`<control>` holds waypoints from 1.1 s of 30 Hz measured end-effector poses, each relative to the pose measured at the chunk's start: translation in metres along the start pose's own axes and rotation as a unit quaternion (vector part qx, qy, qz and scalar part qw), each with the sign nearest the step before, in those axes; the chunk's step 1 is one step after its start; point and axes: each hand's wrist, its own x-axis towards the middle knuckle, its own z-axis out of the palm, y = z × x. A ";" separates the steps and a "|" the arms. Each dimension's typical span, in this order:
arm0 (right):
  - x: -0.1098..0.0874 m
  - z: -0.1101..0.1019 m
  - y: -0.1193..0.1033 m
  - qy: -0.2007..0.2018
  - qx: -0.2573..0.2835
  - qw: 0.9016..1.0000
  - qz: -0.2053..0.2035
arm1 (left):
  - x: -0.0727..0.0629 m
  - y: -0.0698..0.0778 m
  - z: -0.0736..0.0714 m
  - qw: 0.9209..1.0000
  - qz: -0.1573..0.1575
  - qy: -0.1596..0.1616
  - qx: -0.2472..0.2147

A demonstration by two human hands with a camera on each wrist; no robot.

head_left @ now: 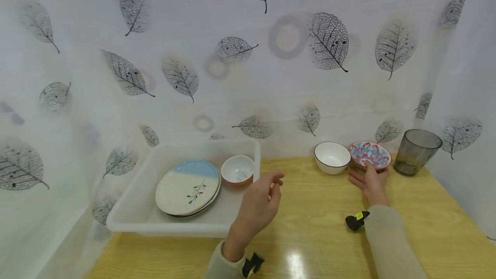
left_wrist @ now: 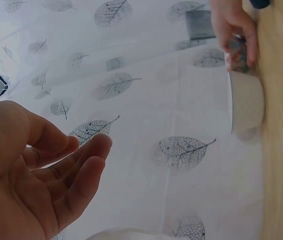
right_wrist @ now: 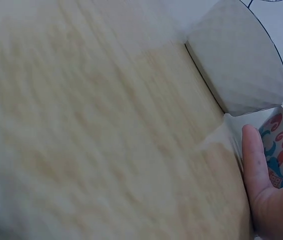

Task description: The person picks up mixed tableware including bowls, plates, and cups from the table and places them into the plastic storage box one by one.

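Observation:
A shallow bowl with a red and blue pattern stands at the back right of the table. My right hand pinches its near rim, thumb over the edge and the other fingers low on the outside. In the right wrist view, one finger lies beside the patterned bowl. Just left of it is a white bowl with a dark rim, also close by in the right wrist view. My left hand hovers by the right side of a white plastic bin, fingers loosely bent, holding nothing.
Inside the bin lie stacked plates and a white bowl with an orange outside. A grey see-through cup stands right of the patterned bowl. A leaf-printed curtain hangs behind the wooden table.

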 end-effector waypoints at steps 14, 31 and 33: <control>-0.018 -0.006 0.009 0.016 0.040 0.998 -0.037 | 0.000 0.003 0.000 1.000 0.014 0.002 0.005; -0.050 -0.015 0.025 0.040 0.065 0.995 -0.056 | 0.000 0.004 0.001 1.000 0.018 -0.004 0.009; -0.054 -0.016 0.025 0.038 0.065 0.996 -0.053 | 0.000 0.003 0.001 1.000 0.020 -0.003 0.010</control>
